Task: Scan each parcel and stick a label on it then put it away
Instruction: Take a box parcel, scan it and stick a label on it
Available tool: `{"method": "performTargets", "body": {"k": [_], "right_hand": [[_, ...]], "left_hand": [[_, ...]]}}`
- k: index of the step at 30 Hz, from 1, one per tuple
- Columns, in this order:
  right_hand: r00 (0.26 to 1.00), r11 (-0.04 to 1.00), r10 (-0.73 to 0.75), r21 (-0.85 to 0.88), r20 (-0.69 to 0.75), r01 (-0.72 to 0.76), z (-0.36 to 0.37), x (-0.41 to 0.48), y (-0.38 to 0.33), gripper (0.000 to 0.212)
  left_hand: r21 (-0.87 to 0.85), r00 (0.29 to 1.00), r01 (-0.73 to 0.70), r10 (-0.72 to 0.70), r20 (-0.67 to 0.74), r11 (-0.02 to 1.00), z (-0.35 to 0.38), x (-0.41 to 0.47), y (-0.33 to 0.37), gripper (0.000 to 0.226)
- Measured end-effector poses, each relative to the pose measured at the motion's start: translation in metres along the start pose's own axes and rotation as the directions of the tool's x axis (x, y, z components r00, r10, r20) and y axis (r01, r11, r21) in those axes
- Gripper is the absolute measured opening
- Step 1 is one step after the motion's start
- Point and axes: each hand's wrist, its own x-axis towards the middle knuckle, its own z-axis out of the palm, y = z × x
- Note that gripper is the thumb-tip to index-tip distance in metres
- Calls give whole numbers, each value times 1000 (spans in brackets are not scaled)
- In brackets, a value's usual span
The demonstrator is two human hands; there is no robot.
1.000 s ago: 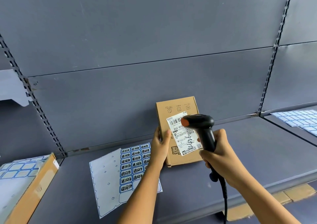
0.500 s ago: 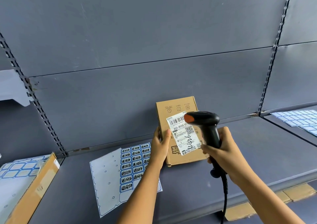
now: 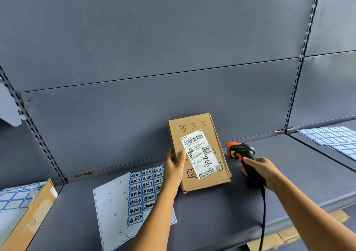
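My left hand (image 3: 174, 171) grips the flat brown cardboard parcel (image 3: 199, 152); my right hand (image 3: 264, 171) clasps the black-and-orange corded scanner (image 3: 243, 150) just beside it.

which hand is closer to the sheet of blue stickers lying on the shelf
Left. The left hand grips the parcel by its left edge, at the sticker sheet's right edge. The right hand holds the scanner on the parcel's far side.
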Motion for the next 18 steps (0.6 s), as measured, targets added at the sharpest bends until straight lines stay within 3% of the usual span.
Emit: {"method": "performTargets", "body": {"k": [2,4,5,7,9,11,13,15,18], "right_hand": [[994,973,-60,-226,-88,39,-2,10,2,34],[969,772,-168,-636,-179,16,-1,13,3,40],[949,660,-229,-751,-218,-13,1,10,3,43],[910,595,-305,-802,-282,-49,6,2,7,51],[850,597,-447,-801,-280,50,10,0,10,55],[796,588,-583,-761,-164,275,21,-4,7,48],[837,753,-546,-460,-35,471,36,-17,-6,38],[904,893,-394,-165,166,419,50,-32,-14,38],[903,954,-281,-10,326,301,56,-40,-15,29]], "left_hand": [[-1,1000,12,-12,-4,1000,1,0,1,26],[-7,1000,22,-22,-13,1000,1,0,1,26],[-9,1000,25,-25,-14,1000,1,0,2,26],[-4,1000,25,-25,-6,1000,1,-1,3,25],[3,1000,20,-20,-1,1000,2,-3,5,24],[6,1000,10,-10,-4,1000,1,-5,6,23],[-6,999,53,-53,-12,999,2,-8,12,23],[-19,983,185,-186,-2,982,3,-13,18,28],[59,914,400,-403,54,915,-1,-24,30,44]]}}
